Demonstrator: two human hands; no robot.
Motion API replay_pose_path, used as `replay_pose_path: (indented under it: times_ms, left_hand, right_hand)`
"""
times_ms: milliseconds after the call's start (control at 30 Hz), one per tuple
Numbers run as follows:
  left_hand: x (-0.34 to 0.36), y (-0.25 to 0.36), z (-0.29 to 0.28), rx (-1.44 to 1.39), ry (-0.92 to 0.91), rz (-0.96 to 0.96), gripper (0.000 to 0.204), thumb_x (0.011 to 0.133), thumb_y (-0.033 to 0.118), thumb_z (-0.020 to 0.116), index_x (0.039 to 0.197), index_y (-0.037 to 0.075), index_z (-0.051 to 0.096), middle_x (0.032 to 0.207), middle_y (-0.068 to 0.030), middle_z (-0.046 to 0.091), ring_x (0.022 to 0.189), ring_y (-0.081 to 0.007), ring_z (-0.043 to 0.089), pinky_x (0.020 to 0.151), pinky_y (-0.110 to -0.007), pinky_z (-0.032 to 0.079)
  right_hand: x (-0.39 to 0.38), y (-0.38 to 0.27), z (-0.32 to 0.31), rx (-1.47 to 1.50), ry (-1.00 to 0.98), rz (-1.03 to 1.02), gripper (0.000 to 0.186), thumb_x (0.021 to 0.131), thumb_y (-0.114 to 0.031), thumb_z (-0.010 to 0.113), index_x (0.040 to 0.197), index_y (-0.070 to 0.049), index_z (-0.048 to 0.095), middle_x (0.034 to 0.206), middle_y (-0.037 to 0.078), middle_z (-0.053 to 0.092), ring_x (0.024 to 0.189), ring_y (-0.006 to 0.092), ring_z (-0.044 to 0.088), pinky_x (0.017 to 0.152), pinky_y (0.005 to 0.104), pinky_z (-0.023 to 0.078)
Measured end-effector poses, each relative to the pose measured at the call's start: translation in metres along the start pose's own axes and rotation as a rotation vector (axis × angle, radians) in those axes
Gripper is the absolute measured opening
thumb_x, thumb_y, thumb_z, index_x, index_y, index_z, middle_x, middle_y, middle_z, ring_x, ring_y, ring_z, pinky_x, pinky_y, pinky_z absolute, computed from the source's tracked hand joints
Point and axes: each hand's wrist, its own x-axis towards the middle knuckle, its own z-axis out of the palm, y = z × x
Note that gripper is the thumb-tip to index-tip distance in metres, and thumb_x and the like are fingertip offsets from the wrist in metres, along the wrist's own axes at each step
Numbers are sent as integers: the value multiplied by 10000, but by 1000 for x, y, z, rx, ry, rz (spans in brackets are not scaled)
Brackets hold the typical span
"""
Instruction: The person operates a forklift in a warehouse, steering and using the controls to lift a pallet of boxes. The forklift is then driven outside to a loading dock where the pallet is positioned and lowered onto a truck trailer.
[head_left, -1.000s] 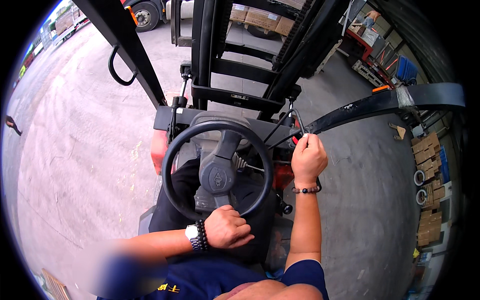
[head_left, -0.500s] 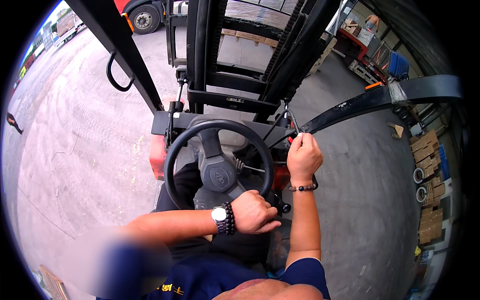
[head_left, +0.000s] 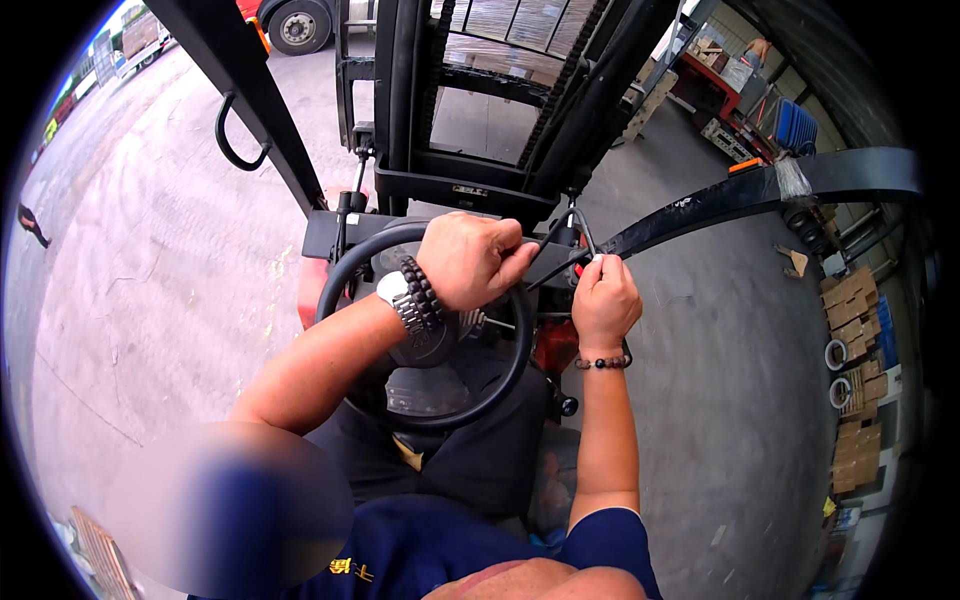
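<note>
My left hand (head_left: 472, 262), with a watch and dark beads at the wrist, is closed over the upper right rim of a black steering wheel (head_left: 517, 372). Its fingers curl down and partly hide the rim and hub. To the right of the wheel, my right hand (head_left: 606, 303) grips a bent black lever (head_left: 585, 232), its fist wrapped round the lower end. A beaded bracelet circles the right wrist. Ahead stands the black forklift mast (head_left: 400, 110), and a plastic-wrapped load (head_left: 510, 50) shows through it.
A black post with a grab handle (head_left: 228, 140) rises at left; a curved black bar (head_left: 720, 200) crosses at right. Beyond are a truck wheel (head_left: 299, 27), a red flatbed (head_left: 722, 85) and stacked cardboard (head_left: 855, 320). A person (head_left: 33, 226) stands far left.
My left hand has moved up and forward from the wheel's lower right to its upper right. The wheel has turned. A mast crossbar sits lower in view. My right hand keeps its grip.
</note>
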Motion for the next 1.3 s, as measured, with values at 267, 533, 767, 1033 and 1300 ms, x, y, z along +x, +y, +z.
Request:
replay_pose_path:
  times_ms: [267,533,767,1033,1300]
  left_hand:
    - [-56,-39,-45,70,103,-162,309,1035,220,787,803,63,656,691,-142,673,662,-375,705,612,-455,535]
    - [-120,-50,-46,107,163,-244,293,972,120,822,758,65,629,671,-134,633,637,-378,634,612,-442,480]
    - [-156,-67,-46,106,136,-220,286,904,78,858,735,89,627,645,-85,613,593,-323,616,613,-427,448]
    - [-198,-51,-57,97,87,-189,338,848,80,890,708,121,585,641,-46,624,595,-298,629,600,-428,437]
    - [-215,-54,-54,104,63,-195,332,832,78,891,707,124,587,645,-43,633,599,-301,635,623,-425,450]
  right_hand:
    - [-5,18,19,14,7,24,225,1073,-193,680,891,-66,641,843,136,727,733,435,702,614,549,540]
    - [-7,27,38,4,-22,64,222,1081,-200,677,908,-63,655,857,146,736,747,443,701,626,554,535]
    - [3,24,72,-25,2,46,229,1072,-199,684,887,-74,635,846,112,727,719,420,701,598,536,537]
    - [-17,4,67,-41,5,25,224,1072,-198,683,891,-74,640,849,101,729,706,411,704,585,529,541]
    - [-36,1,75,-54,12,25,194,1072,-204,688,928,-76,679,867,102,749,716,404,718,592,522,552]
